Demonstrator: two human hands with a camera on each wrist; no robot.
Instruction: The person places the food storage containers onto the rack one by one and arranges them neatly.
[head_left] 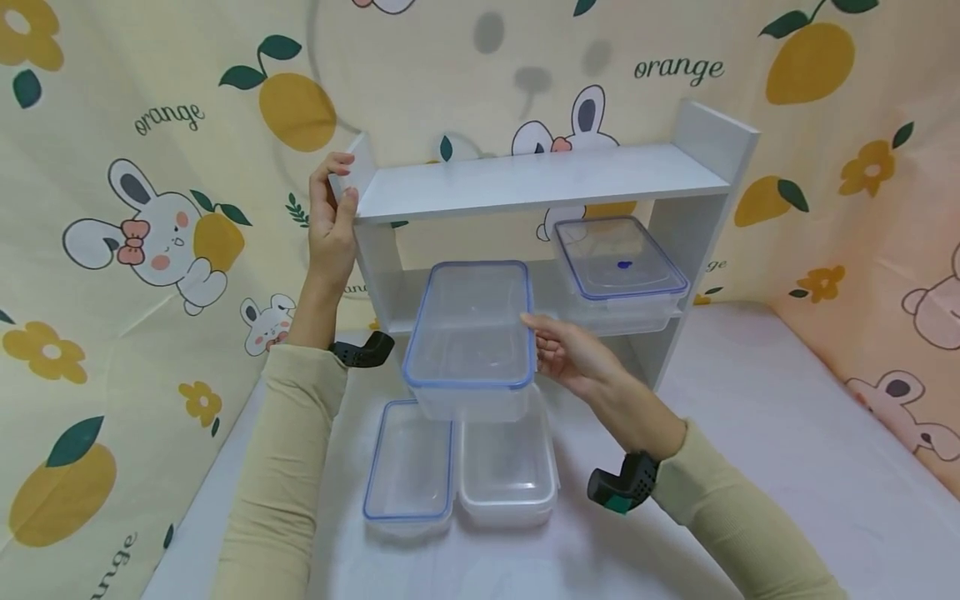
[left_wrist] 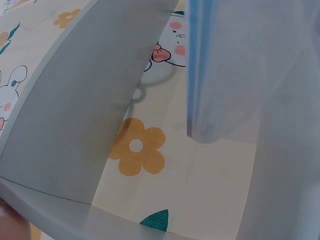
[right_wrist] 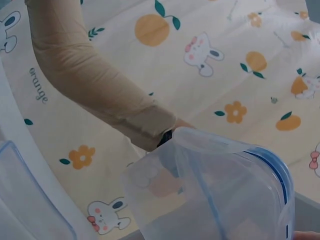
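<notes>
My right hand [head_left: 577,358] holds a clear plastic food container [head_left: 476,325] with a blue-rimmed lid by its right side. The container is in front of the shelf's left half, lid tilted toward me. In the right wrist view, the same container [right_wrist: 240,185] shows its translucent wall, with a fingertip [right_wrist: 306,235] at the lower right edge. My left hand [head_left: 332,221] grips the upper left side panel of a white shelf [head_left: 540,179], thumb in front. Part of the container [left_wrist: 235,75] hangs beside the shelf's side panel [left_wrist: 85,100] in the left wrist view.
Another blue-lidded container [head_left: 622,267] sits on the shelf's lower board, right side. Below, on the white tabletop [head_left: 765,467], stand a narrower blue-rimmed container [head_left: 411,467] and a clear container [head_left: 507,467] side by side. A patterned cloth [head_left: 165,350] hangs behind.
</notes>
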